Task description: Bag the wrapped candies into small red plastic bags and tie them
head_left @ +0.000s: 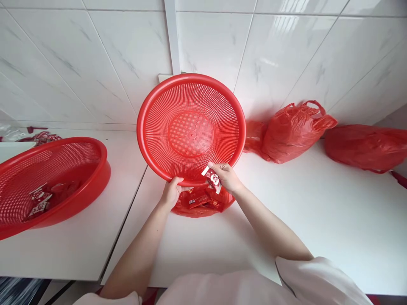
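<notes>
Round red perforated-plastic basket (190, 127), probably light; left hand (171, 192) grips near rim, surest hold; right hand (228, 178) pinches flat red-and-white packet (213, 178).

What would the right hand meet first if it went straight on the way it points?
Most likely the inside of the middle red basket: the right hand, pinching a small red-and-white packet, points up and leftward toward it, though depth is unclear here.
</notes>
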The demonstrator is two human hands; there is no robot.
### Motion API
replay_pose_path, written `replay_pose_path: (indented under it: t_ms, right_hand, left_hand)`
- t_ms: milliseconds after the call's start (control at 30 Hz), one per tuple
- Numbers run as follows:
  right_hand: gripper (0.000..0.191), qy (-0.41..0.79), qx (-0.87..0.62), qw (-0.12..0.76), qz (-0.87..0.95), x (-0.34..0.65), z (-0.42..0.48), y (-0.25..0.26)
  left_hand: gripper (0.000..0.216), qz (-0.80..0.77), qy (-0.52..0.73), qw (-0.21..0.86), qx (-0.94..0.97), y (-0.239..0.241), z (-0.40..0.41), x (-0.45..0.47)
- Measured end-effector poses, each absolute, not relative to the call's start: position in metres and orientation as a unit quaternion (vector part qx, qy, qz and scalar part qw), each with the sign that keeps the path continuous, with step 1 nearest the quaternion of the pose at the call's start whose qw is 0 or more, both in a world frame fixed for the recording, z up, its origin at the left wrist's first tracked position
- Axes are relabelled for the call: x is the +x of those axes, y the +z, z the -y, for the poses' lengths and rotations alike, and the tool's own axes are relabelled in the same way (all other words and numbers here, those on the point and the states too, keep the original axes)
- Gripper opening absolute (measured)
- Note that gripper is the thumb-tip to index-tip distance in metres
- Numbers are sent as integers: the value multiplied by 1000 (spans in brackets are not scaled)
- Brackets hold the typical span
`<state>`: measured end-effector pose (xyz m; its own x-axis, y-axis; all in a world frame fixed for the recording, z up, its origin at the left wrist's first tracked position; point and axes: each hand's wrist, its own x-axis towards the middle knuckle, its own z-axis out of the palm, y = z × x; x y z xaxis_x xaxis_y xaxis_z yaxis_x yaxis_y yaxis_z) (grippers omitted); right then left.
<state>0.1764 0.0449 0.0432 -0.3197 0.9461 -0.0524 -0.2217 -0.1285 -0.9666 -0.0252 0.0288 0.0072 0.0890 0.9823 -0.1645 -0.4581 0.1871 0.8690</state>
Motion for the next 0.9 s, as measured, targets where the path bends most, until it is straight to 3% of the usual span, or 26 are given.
replay_pose_path:
  t_ms: [367,567,900]
  right_hand:
    - [61,675,-399,460,418,178,-49,40]
    - [70,704,-333,387,493,186,-45,53]
    - [66,673,-304,489,464,185,-48,54]
  left_hand:
    - [23,-408,540,651,345,-1,-30,-27]
    - [22,-402,543,659,331,3,-28,-25]
    - [21,-421,538,652,330,9,-27,-23]
